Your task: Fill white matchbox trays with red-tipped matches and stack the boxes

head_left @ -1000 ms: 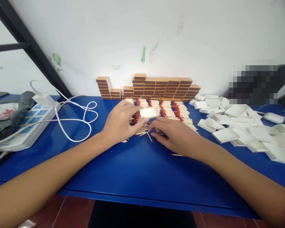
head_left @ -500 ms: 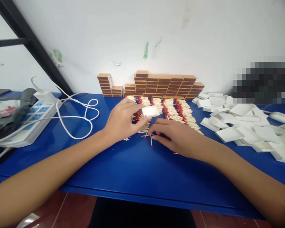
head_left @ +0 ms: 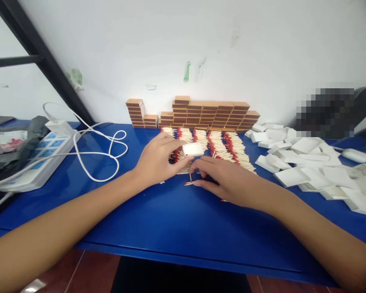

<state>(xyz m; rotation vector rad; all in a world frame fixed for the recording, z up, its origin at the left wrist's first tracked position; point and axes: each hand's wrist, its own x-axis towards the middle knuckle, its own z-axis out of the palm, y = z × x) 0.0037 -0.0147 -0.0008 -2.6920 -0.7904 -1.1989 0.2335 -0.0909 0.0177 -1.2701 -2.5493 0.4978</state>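
I'm pinching a small, smooth white box in my left hand, between both hands. My right hand is curling over loose matches; I'm failing to tell whether it's gripping any. Both are partly hiding rows of red-tipped wooden sticks lying on the glossy blue worktop. Brown matchboxes are standing stacked behind; angular white trays are lying heaped rightward.

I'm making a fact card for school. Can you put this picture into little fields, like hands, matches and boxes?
left hand: holds a small white tray
right hand: at a few loose matches; grip unclear
match rows: red-tipped
matchboxes: stacked along the wall
white trays: heaped, right side
power strip: left side
table: blue
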